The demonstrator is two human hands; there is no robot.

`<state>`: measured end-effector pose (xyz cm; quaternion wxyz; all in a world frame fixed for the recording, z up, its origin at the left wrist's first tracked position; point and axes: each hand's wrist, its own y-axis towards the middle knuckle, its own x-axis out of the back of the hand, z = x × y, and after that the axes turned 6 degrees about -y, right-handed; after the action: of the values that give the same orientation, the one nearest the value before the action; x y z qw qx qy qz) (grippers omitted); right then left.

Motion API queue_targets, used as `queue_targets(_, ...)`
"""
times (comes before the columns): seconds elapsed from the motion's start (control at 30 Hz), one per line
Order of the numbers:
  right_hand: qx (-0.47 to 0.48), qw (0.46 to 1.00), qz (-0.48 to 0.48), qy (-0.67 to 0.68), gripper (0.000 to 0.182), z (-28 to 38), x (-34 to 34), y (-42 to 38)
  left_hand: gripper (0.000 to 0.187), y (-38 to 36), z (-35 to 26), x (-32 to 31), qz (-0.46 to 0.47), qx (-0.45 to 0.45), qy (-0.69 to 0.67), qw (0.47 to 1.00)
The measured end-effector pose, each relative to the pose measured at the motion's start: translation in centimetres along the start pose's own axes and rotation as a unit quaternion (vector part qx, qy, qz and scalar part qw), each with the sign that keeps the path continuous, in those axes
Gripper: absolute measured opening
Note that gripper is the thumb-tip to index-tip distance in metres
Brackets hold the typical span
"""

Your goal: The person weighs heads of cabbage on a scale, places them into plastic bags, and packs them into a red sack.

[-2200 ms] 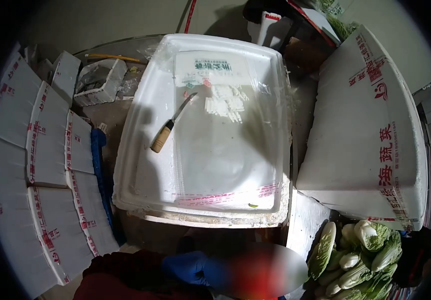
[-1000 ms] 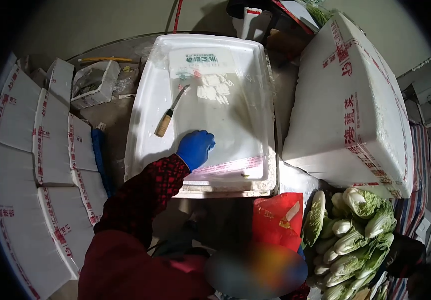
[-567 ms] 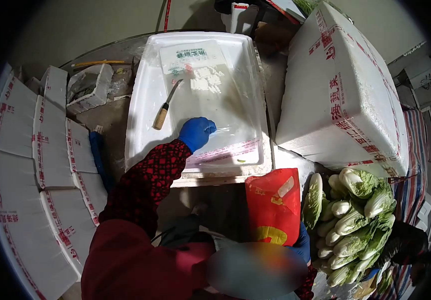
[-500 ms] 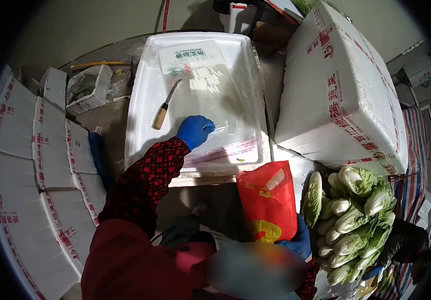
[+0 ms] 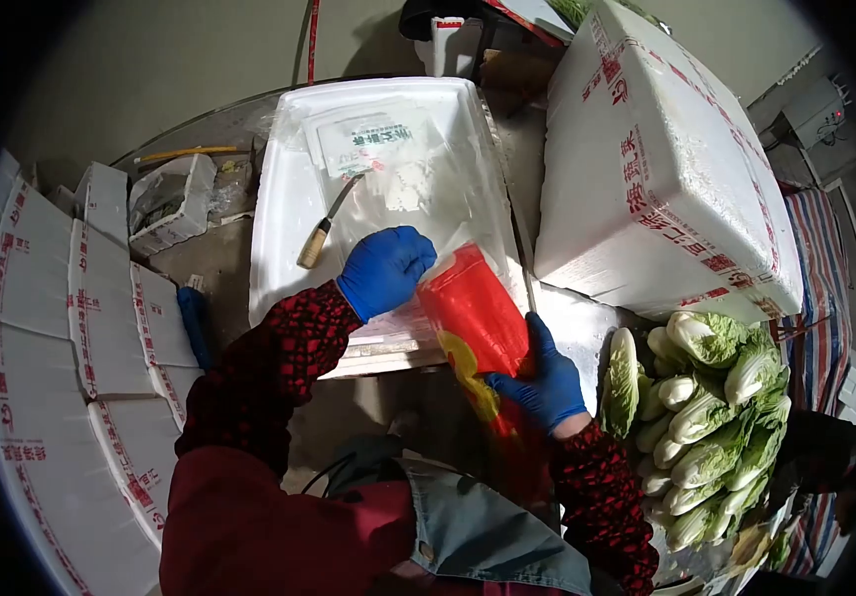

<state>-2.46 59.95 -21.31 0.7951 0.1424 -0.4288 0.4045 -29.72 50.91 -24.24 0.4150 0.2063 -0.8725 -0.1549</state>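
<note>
My left hand (image 5: pixel 386 270), in a blue glove, is closed with its fingers pinched on the edge of a clear plastic bag (image 5: pixel 456 241). My right hand (image 5: pixel 545 382), gloved in blue too, grips a red package (image 5: pixel 478 308) with yellow markings by its side, thumb across it. The package is tilted, its top end close to my left fingers and against the clear bag; what it contains is hidden. A knife (image 5: pixel 317 241) with a wooden handle and curved blade lies left of the bags, on a white foam lid (image 5: pixel 271 233).
Napa cabbages (image 5: pixel 706 427) are piled at the right, beside a person's dark sleeve (image 5: pixel 820 452). A large foam box (image 5: pixel 646 169) stands behind them. More foam boxes (image 5: pixel 36 298) line the left side. A small foam bin (image 5: pixel 175 204) sits at the back left.
My right hand has brought the red package up and left, over the foam lid's front edge. My left hand has risen slightly, lifting the clear bag's edge to the package's top.
</note>
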Motion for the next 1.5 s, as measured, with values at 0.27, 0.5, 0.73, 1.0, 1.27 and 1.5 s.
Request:
queue_targets(0.27,0.014,0.987,-0.072,0.139,0.113,-1.6,-0.9,0.5,0.004,0.1,-2.7,-0.3,0.015,-0.056,0.061,0.996)
queue_targets(0.5,-0.04,0.997,-0.061,0.024,0.124,-0.4,-1.2,1.6,0.022,-1.5,-7.0,-3.1,0.067,-0.243,0.095,0.963)
queue_targets(0.73,-0.033,0.905,-0.138,0.401,0.076,0.1,-2.0,1.4,0.033,-4.7,-9.6,-1.6,-0.051,-0.18,0.036,0.982)
queue_targets(1.0,0.107,0.852,-0.343,0.381,0.082,1.7,1.9,-7.0,0.085,-6.6,-10.9,-7.0,0.006,0.065,-0.475,0.878)
queue_targets(1.27,-0.078,0.684,-0.625,0.368,0.076,-3.2,6.2,-24.5,0.074,-4.2,-30.3,-15.3,0.416,0.084,-0.565,0.708)
queue_targets(1.5,-0.343,0.711,-0.593,0.157,0.029,-3.0,7.2,-44.7,0.05,-6.4,-45.1,-22.3,0.698,0.132,-0.567,0.417)
